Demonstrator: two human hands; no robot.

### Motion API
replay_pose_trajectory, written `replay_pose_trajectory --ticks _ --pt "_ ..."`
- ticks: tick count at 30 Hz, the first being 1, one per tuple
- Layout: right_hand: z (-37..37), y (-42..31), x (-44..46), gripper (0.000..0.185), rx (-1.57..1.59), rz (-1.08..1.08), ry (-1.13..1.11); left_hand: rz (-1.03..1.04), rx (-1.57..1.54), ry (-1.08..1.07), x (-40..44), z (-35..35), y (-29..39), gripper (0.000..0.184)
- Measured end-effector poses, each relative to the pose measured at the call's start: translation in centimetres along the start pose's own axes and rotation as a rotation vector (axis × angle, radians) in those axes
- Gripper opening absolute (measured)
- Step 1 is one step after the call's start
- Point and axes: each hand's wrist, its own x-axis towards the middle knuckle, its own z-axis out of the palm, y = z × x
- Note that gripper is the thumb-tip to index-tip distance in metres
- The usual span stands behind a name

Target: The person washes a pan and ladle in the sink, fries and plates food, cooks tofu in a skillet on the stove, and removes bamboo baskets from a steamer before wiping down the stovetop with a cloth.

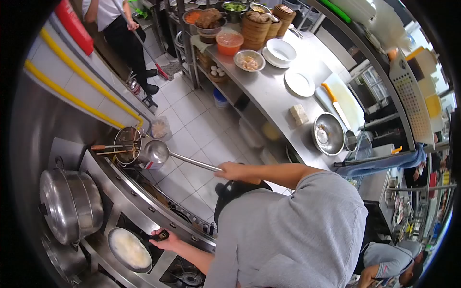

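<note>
Pan [143,244]: beyond left hand [166,241], fingers clenched round handle; level!
Ladle [194,162]: right hand [232,171] wrapped round end; steady!

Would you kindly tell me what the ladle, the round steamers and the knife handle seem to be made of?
The ladle looks like stainless steel, silvery with bright highlights. The steamers seem to be bamboo or thin wood, given their tan, banded walls. The knife handle is probably plastic: it is evenly orange, though its exact finish is hard to tell.
</note>
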Motion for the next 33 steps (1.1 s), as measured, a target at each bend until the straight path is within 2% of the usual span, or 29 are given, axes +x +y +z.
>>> replay_pose_trajectory --ticks 2,3,5,6,9,11,13,14,15,16,17,18,19,20,22,25,27,29,31,33 --pt "-1.5 -1.9 -0.1 0.038 0.255 0.028 -0.104 0.139 0.180 -0.092 1.5 1.5 1.3 0.033" --pt "-1.7 1.6 -8.6 0.038 0.283 0.131 -0.155 0.118 0.249 0.003 -4.4 -5.1 2.3 0.033" --pt "-3.2 1.2 -8.1 0.035 0.376 0.103 -0.226 0.152 0.403 -0.106 -1.2 -5.8 4.1 0.034" --pt "-3.8 1.1 -7.7 0.030 0.366 0.086 -0.218 0.238 0.558 -0.044 -1.7 -4.8 3.7 0.033" --pt "-3.4 1.9 -9.1 0.030 0.354 0.047 -0.222 0.321 0.744 0.015 -3.0 -6.7 4.7 0.031" --pt "-3.1 1.5 -10.3 0.030 0.288 0.032 -0.229 0.360 0.717 -0.064 -0.5 -10.1 6.4 0.015" --pt "-1.8 1.2 -10.4 0.033 0.303 0.002 -0.117 0.292 0.902 -0.083 0.1 -11.8 7.4 0.027" --pt "-1.9 -0.5 -10.8 0.035 0.278 0.016 -0.102 0.293 0.909 -0.152 -1.0 -11.8 7.6 0.028" --pt "-1.9 -2.4 -11.2 0.038 0.254 0.017 -0.100 0.305 0.914 -0.031 -2.6 -10.4 7.4 0.029" --pt "-1.3 -2.7 -11.1 0.038 0.252 0.009 -0.112 0.317 0.841 -0.112 -0.7 -13.4 8.8 0.032" --pt "-0.8 -2.9 -10.9 0.039 0.244 -0.002 -0.124 0.336 0.943 0.117 -3.7 -10.5 7.2 0.022" --pt "-0.1 -3.7 -11.0 0.035 0.309 -0.025 -0.154 0.352 0.843 0.068 -3.6 -11.6 8.2 0.011" --pt "0.2 -4.3 -11.0 0.031 0.373 -0.031 -0.165 0.376 0.780 0.056 -5.0 -10.8 7.5 0.018" --pt "-0.1 -5.2 -10.5 0.031 0.321 -0.058 -0.228 0.347 0.800 0.040 -5.7 -10.1 6.3 0.017" --pt "0.3 -6.6 -10.7 0.021 0.472 -0.034 -0.196 0.327 0.834 -0.003 -8.5 -8.7 6.3 0.016" --pt "0.8 -8.9 -10.6 0.016 0.492 -0.080 -0.194 0.316 0.838 -0.033 -10.4 -7.8 5.8 0.015" --pt "0.3 -9.7 -10.9 0.017 0.414 -0.122 -0.174 0.287 0.906 -0.102 -12.5 -7.0 5.1 0.014" --pt "0.1 -10.4 -10.8 0.019 0.220 -0.316 -0.106 0.268 0.930 -0.112 -14.5 -6.1 4.5 0.013" --pt "-1.3 -12.0 -11.6 0.020 0.150 -0.324 -0.081 0.238 0.966 -0.133 -16.2 -5.3 3.2 0.013" --pt "-2.6 -13.0 -11.7 0.021 -0.069 -0.422 -0.002 0.125 1.005 -0.194 -17.4 -4.7 1.8 0.015"
